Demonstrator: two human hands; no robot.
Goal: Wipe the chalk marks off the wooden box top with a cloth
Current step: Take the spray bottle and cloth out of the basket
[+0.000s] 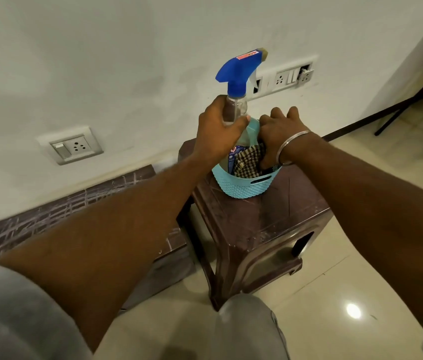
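Note:
A long dark wooden box top scribbled with white chalk lines runs along the wall at the left. My left hand grips the neck of a spray bottle with a blue trigger head, its lower part standing in a light blue basket. My right hand reaches into the same basket, its thumb on a brown checked cloth; the fingers lie over the basket's far rim. Whether the right hand holds the cloth is hidden.
The basket stands on a dark brown plastic stool next to the box. White wall behind with a socket plate and a switch panel. Glossy tiled floor to the right; dark furniture legs at far right.

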